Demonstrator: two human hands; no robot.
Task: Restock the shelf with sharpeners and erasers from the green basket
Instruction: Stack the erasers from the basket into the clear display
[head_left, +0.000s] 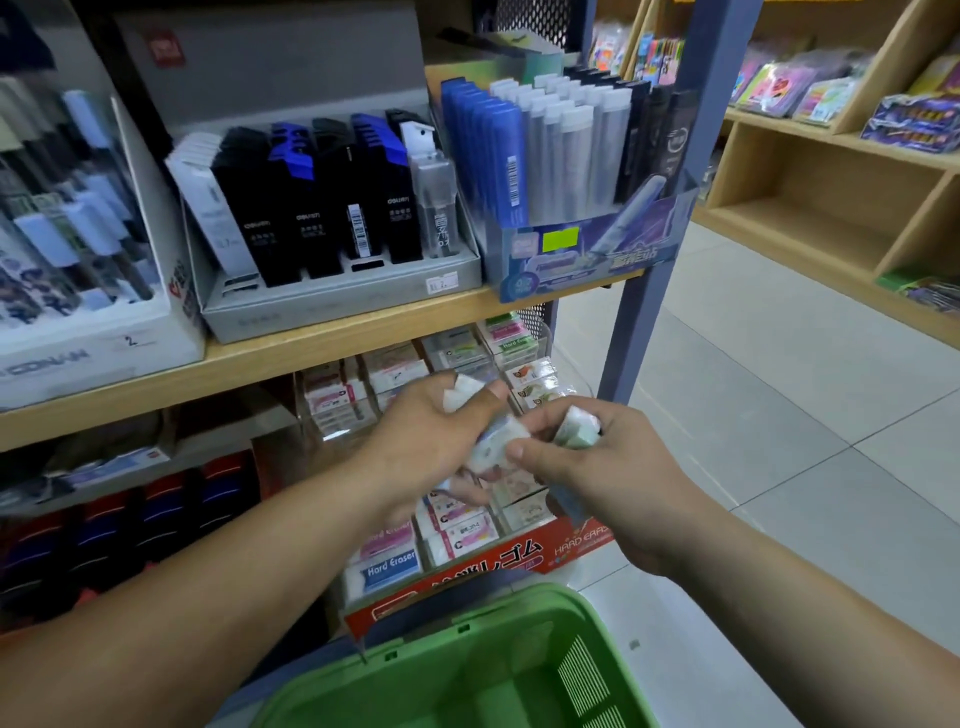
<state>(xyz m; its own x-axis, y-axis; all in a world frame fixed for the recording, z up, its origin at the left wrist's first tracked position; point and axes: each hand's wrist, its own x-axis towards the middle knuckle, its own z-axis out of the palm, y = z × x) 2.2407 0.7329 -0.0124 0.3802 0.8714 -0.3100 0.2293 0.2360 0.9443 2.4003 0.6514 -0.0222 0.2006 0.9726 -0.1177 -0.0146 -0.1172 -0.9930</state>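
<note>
Position: the person stands facing the shelf (311, 353), both forearms extended in front of its lower tier.

Left hand (423, 441): fingers curled around a small bundle of wrapped erasers (498, 441), with one white corner protruding between the fingers at the top. Motion blur prevents a count.

Right hand (602, 473): fingers gripping a single eraser (576, 431) in a pale wrapper, and the thumb lies against or just beside the left hand's bundle. Contact cannot be confirmed. The two hands meet at the centre of the view.

Green basket (545, 597): at the lower edge of the view, directly below the hands and just in front of the shelf. Only part of its interior is visible.

Lower tier: a red display carton (498, 564) marked "Hard Eraser" holds rows of packaged erasers behind and beneath the hands. Clear compartments (337, 400) further back hold more small packs.

Upper tier: a grey tray (337, 301) carries upright black and blue cases. Beside it, at the shelf's right end, a blue carton (571, 254) holds blue and grey cases.

Surroundings: pale tiled floor (779, 415) to the right, with wooden shelving (831, 187) beyond it.
</note>
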